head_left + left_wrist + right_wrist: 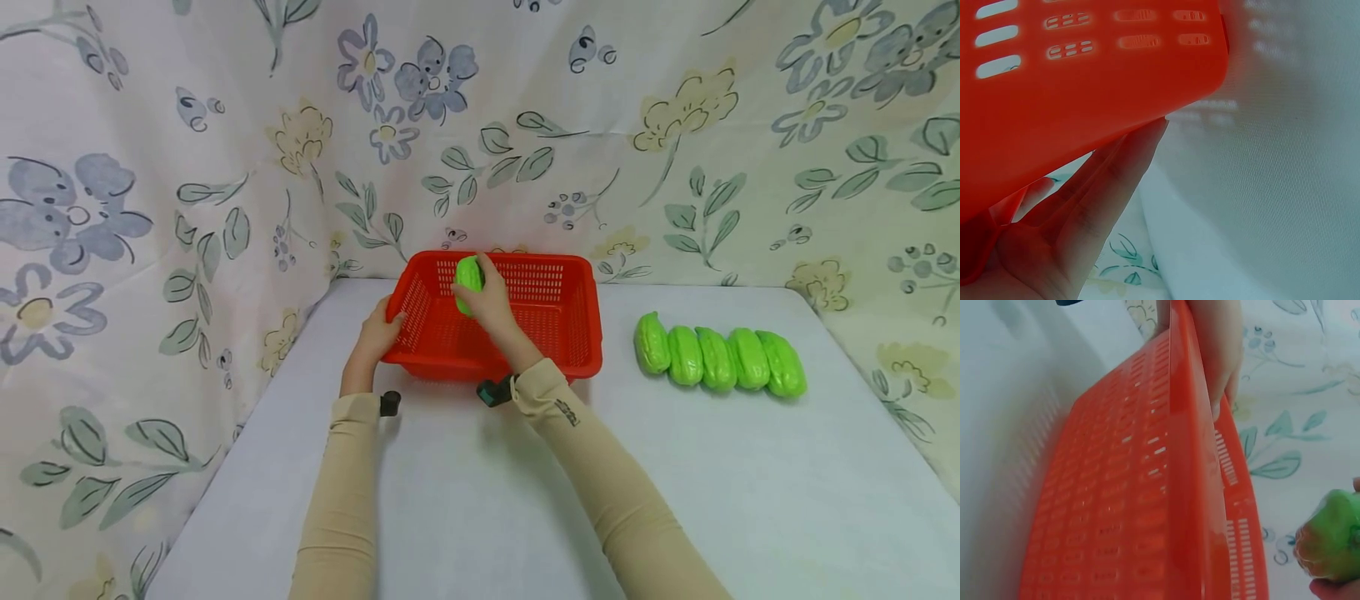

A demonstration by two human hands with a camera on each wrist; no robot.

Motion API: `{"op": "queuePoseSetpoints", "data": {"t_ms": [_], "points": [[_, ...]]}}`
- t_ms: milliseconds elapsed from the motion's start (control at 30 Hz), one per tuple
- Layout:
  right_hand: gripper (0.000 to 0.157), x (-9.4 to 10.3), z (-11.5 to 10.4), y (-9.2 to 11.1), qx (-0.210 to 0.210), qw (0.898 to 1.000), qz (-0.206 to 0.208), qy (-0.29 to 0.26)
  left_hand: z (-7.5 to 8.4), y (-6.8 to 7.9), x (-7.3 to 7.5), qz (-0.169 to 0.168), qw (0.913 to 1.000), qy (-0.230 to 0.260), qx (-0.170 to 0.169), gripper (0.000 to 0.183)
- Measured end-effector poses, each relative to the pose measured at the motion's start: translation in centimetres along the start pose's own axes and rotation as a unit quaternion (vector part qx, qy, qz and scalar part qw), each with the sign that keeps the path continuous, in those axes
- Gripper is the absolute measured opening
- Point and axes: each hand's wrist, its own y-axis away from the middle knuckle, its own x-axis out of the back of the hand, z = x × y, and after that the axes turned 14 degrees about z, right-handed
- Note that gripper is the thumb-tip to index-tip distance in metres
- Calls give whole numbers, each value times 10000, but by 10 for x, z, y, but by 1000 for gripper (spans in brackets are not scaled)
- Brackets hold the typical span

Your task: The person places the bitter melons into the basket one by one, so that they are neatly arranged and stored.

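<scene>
A red plastic basket (429, 367) with slotted sides stands on the table. At its left end my left hand (378, 333) grips the rim, thumb over the edge and fingers along the outer wall, as the left wrist view also shows from below. My right hand (491, 298) holds a bright green oblong packet (468, 283) with a shiny, wrinkled surface, above the inside of the basket. In the right wrist view only the packet's rounded end (1329, 544) shows, with fingertips around it at the frame's right edge.
Several similar green packets (718, 360) lie side by side in a row on the white table (750, 483), right of the basket. A floral curtain (600, 108) hangs behind the table and along its left side.
</scene>
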Motion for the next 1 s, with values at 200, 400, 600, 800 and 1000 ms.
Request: {"op": "queuePoseSetpoints", "data": {"t_ms": [200, 400, 600, 800, 1000], "points": [[75, -11, -4, 2, -14, 9999, -160, -27, -1, -1, -1, 51, 10000, -24, -26, 59], [76, -20, -9, 5, 11, 9998, -216, -27, -1, 0, -2, 90, 9999, -90, -31, 58], [75, -30, -12, 9, 17, 9997, -261, -19, -1, 0, -2, 109, 9999, -85, -14, 58], [75, -41, -13, 13, -109, 9992, -377, -51, -1, 1, -1, 59, 10000, -6, 50, 58], [74, -50, -13, 15, -261, 9982, -532, 15, -1, 0, 0, 24, 9999, 53, 90, 58]]}}
